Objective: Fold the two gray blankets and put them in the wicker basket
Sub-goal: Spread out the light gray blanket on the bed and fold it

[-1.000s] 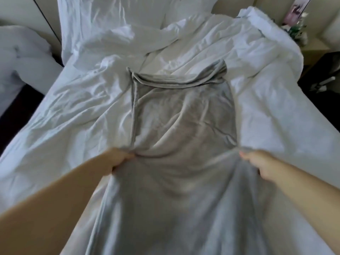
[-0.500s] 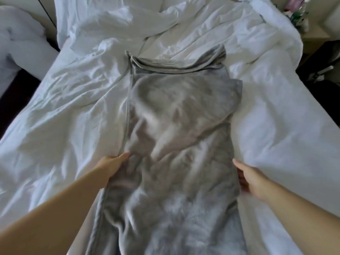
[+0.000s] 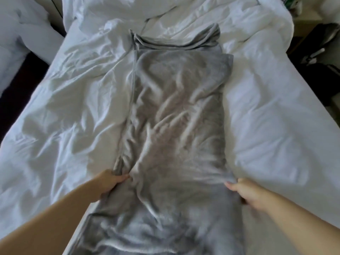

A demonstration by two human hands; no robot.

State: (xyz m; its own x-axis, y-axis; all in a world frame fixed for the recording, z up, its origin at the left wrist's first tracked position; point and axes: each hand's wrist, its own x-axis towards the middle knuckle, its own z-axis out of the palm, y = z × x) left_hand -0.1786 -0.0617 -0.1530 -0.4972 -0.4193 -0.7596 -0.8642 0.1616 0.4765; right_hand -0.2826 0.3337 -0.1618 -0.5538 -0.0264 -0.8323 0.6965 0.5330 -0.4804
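The gray blanket [image 3: 176,129] lies as a long folded strip on the white duvet [image 3: 73,115], its long axis running straight away from the person toward the head of the bed, the far end bunched in rolled layers (several edges stacked there). The left hand [image 3: 110,183] is closed around the strip's left edge, fabric gathered in its fingers; the right hand [image 3: 246,192] pinches the right edge directly opposite. The near end spills toward the person

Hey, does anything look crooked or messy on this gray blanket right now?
Yes. The gray blanket is heavily wrinkled, and its far end is bunched into a roll instead of lying flat on the white bedding.
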